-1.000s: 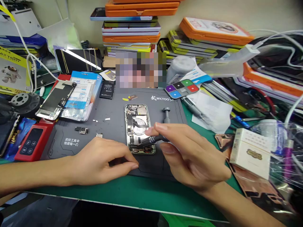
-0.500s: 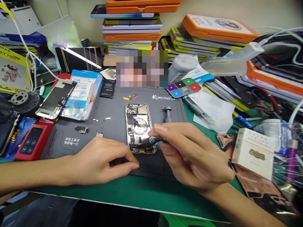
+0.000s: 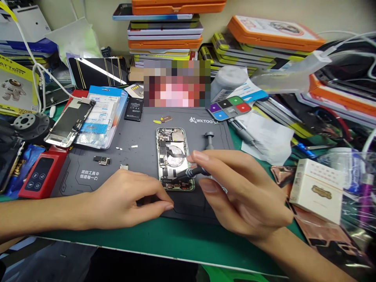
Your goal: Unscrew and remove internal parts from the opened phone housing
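An opened phone body (image 3: 173, 156) lies on the dark grey mat (image 3: 143, 137), its inner parts showing. My right hand (image 3: 235, 188) holds a dark screwdriver (image 3: 190, 172) by fingers and thumb, its tip at the lower part of the phone. My left hand (image 3: 141, 197) rests on the mat left of the phone, thumb and index finger pressed together; whatever is between them, if anything, is too small to make out. Small metal parts (image 3: 102, 160) and a black battery (image 3: 134, 109) are to the left. A second grey driver (image 3: 209, 140) stands behind my right hand.
A detached screen (image 3: 69, 121) lies on blue packets at the left, above a red device (image 3: 41, 172). Stacked orange and yellow boxes (image 3: 164, 43) line the back. A white box (image 3: 317, 190) and a colored card (image 3: 229, 107) are on the right.
My right hand has shifted very slightly, and the screwdriver's tip has moved a little to the right over the phone's lower part. My left hand stays in place.
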The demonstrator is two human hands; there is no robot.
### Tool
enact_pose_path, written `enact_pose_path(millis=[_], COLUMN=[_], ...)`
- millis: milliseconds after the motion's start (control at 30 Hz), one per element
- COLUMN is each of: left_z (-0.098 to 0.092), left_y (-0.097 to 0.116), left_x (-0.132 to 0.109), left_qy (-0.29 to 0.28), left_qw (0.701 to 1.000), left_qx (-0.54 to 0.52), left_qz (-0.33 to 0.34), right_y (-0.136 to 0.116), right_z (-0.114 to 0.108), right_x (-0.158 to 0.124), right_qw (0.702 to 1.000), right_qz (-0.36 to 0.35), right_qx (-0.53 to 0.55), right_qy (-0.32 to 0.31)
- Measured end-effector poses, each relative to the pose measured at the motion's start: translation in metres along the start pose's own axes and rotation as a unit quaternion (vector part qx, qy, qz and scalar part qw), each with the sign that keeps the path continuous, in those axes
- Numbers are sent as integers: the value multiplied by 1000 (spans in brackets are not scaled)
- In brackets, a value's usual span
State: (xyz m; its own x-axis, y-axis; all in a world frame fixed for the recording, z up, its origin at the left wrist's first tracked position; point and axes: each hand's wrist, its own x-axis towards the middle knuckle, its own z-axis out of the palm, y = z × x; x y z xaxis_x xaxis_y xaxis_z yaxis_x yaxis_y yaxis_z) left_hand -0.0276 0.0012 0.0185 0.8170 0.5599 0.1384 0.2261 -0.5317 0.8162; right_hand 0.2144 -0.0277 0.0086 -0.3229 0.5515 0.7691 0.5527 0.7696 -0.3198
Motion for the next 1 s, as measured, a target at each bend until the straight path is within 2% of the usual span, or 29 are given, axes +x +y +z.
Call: enact_pose_path(millis=[633, 1000], left_z=[-2, -2], left_y=[0, 0], left_x=[0, 0], left_qy=[-13, -16], left_qw=[1000, 1000], left_qx=[-16, -9], left_qz=[-3, -8], right_y=[0, -1], right_z=[4, 3], right_x=[0, 1], right_qw=[1000, 999], right_qz=[4, 14], right_qx=[-4, 37], right_qy=[-1, -16])
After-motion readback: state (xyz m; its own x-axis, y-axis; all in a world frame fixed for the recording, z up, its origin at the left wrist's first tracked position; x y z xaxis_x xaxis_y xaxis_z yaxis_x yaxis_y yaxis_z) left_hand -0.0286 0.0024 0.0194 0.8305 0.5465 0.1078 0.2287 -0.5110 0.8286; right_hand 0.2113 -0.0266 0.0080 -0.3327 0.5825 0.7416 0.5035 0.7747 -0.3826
